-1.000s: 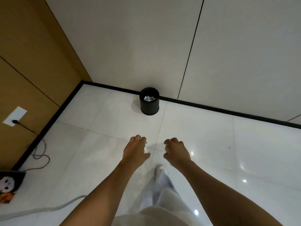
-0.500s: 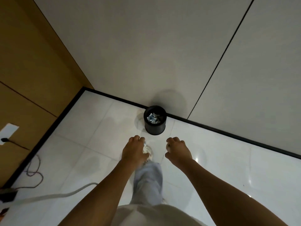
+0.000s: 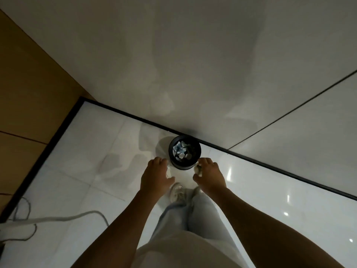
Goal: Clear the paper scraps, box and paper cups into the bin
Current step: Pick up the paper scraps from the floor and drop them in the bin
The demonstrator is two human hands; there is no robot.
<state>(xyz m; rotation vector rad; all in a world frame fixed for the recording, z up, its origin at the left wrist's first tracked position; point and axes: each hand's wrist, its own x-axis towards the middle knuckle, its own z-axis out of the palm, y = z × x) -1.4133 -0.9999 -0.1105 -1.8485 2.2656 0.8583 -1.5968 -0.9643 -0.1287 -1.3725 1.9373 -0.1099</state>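
Dim indoor light leaves the pale wall (image 3: 193, 55) grey and murky, broad soft shadows of a figure spreading across it. The glossy white floor tiles (image 3: 87, 151) are the brightest area, with small hard glints of glare on the right. A shadow pools where the black bin (image 3: 184, 151) meets the wall. Wide-angle distortion tilts and bends the skirting and wall seams. The forearms at the near edge are dark and softly blurred, detail mushy throughout
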